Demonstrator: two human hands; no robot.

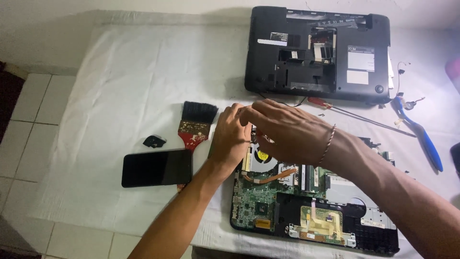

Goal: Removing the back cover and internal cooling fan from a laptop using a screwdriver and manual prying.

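Note:
An opened laptop base with a green circuit board (256, 201), a copper heat pipe (268, 178) and a fan (261, 157) lies in front of me on a white cloth. My left hand (231, 139) rests on the board's upper left corner, fingers curled down at its edge. My right hand (287, 132), with a thin bracelet at the wrist, reaches across over the fan area, its fingertips meeting the left hand's. Whether either hand grips a small part is hidden by the fingers.
A black laptop bottom shell (318, 52) lies at the back. A paintbrush with black bristles (196, 122), a dark phone (156, 167) and a small black piece (154, 141) sit to the left. A red-handled screwdriver (335, 108) and blue tool (424, 139) lie at right.

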